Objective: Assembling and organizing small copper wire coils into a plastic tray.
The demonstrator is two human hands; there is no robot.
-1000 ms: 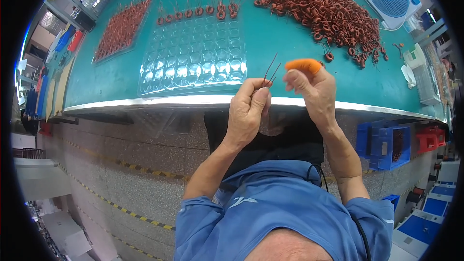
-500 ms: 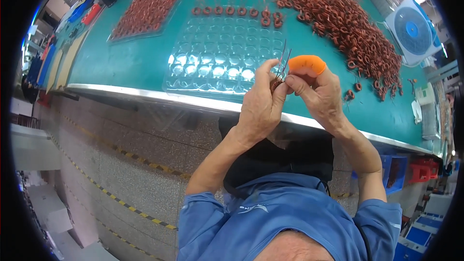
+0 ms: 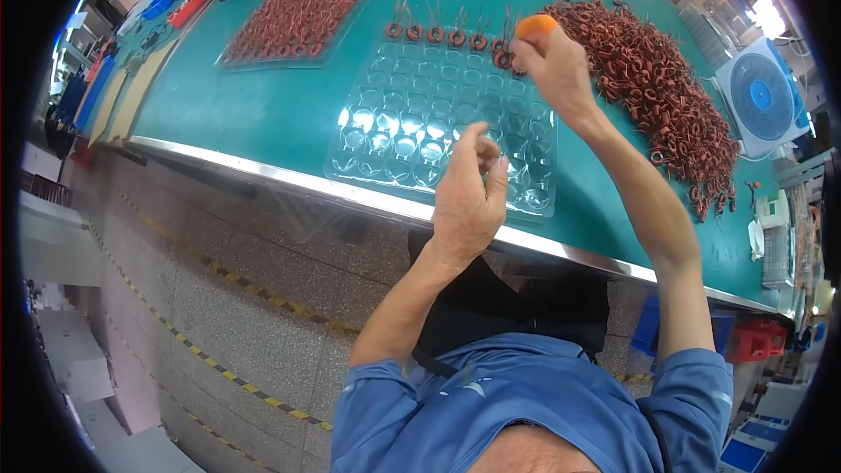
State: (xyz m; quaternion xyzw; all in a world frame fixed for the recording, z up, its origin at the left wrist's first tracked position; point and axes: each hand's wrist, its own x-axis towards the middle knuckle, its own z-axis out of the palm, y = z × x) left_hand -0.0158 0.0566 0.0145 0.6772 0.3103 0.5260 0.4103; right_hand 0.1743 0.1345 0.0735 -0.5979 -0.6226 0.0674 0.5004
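Note:
My left hand (image 3: pixel 469 197) is over the near part of the clear plastic tray (image 3: pixel 357 138), thumb and fingers apart, with nothing visible between them. At the tray's far right corner is my right hand (image 3: pixel 554 66), with an orange cover (image 3: pixel 536 26) on a finger. Its fingers are drawn together beside the copper-wound ring coils (image 3: pixel 502 60); what they hold, if anything, is hidden. A row of ring coils (image 3: pixel 435 34) with upright wire leads fills the tray's far edge. Many round pockets nearer me hold no coils.
A large heap of loose coils (image 3: pixel 648 79) lies to the right, beside a blue and white fan (image 3: pixel 760 95). On the left stands another tray packed with coils (image 3: pixel 293 17). The green table (image 3: pixel 193 109) has a metal front edge (image 3: pixel 245 160).
My hands have parted. The right has moved up and away to the tray's far right corner; the left stays near the front edge, its fingers now without the coil seen between both hands.

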